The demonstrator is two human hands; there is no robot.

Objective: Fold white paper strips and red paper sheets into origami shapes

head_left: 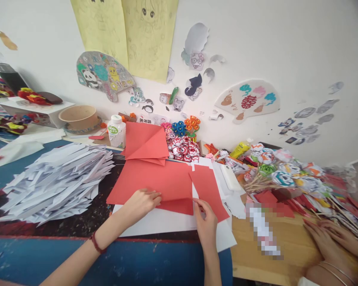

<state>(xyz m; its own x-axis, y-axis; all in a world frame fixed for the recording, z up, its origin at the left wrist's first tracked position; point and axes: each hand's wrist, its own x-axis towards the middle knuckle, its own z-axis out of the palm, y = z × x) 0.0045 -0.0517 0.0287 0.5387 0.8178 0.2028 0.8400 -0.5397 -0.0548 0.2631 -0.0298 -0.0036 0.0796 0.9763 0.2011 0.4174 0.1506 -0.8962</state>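
Note:
A sheet of red paper (164, 178) lies in front of me over white sheets (155, 226), its front edge bent or lifted in a darker strip. My left hand (144, 200) is at that front edge, fingers together and curled on the paper, thumb hidden. With thumb and forefinger, my right hand (205, 214) pinches the right front corner of the same sheet. Beside it, a narrower red paper piece (207, 186) lies slanted, partly under my right hand. Behind is a stack of folded red paper (146, 141).
A large heap of folded white paper strips (56, 182) lies left. Behind stand a white bottle (116, 133), a round wooden container (79, 117) and paper flowers (183, 149). At right, another person's hands (331, 238) rest near flowers on sticks (282, 176) and a wooden board (244, 254).

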